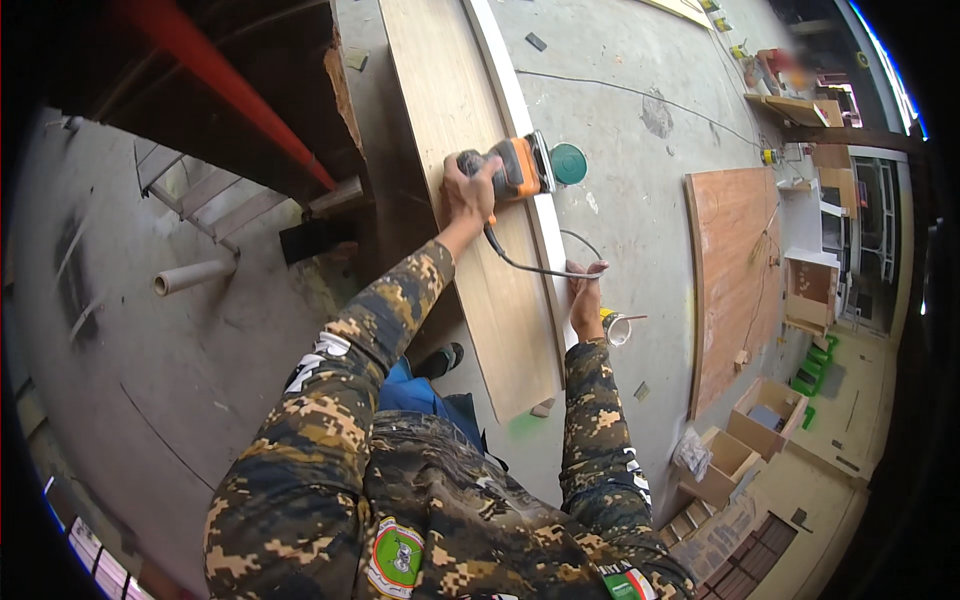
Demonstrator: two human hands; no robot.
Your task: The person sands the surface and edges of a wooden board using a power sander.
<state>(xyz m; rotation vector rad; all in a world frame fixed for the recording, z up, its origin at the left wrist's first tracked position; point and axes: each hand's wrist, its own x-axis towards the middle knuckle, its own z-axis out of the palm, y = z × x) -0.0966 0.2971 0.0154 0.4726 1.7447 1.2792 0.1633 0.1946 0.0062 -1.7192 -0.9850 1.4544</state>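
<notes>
Here, upper centre: orange sander [520, 168], I judge weighty, rigid; hold dark end [470, 162]. Left hand [468, 192] clasps it; right hand [586, 292] holds cord [535, 269].

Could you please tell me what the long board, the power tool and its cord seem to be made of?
The long board looks like unpainted wood or veneer: pale tan, matt, with faint grain. The power tool seems cased in moulded plastic, judging by its rounded orange and dark parts. The cord is probably rubber- or plastic-sheathed, dark and smoothly curving.
</notes>
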